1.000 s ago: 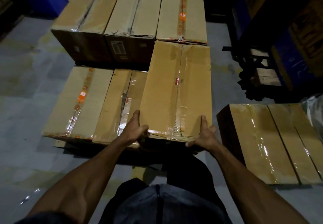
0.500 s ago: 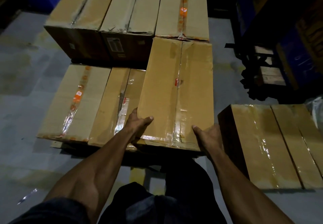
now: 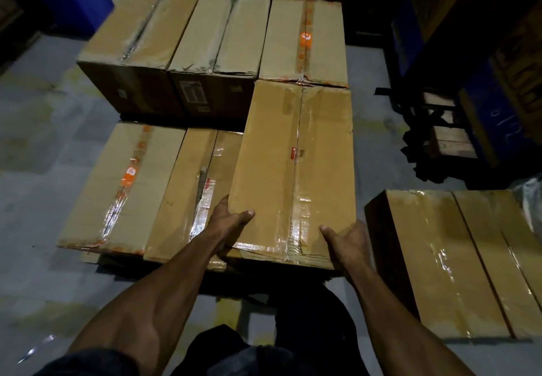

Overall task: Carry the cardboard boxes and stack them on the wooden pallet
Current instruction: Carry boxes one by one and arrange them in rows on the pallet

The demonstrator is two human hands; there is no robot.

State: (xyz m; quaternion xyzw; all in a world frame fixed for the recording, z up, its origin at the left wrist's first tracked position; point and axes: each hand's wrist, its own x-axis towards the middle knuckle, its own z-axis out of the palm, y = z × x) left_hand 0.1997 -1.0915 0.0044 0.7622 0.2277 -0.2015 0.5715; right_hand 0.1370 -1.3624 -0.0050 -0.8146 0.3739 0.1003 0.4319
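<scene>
The held box (image 3: 296,170) is matt brown cardboard, creased at its far end, with a glossy clear tape strip along its seam. At nine o'clock, two cardboard boxes (image 3: 123,188) carry shiny, wrinkled tape with orange print. At three o'clock, floor boxes (image 3: 457,261) gleam under glossy tape. The floor (image 3: 44,147) looks like dull, stained grey concrete.

A single wide-angle head view looks forward and steeply down from above the person's own arms. It sits close: the forearms enter from the bottom edge, and the left hand (image 3: 227,223) and right hand (image 3: 347,239) lie just below centre. Beyond the fingertips the view runs over stacked cardboard boxes (image 3: 293,164) to a dark background, probably shelving. Edges bend from lens distortion.
</scene>
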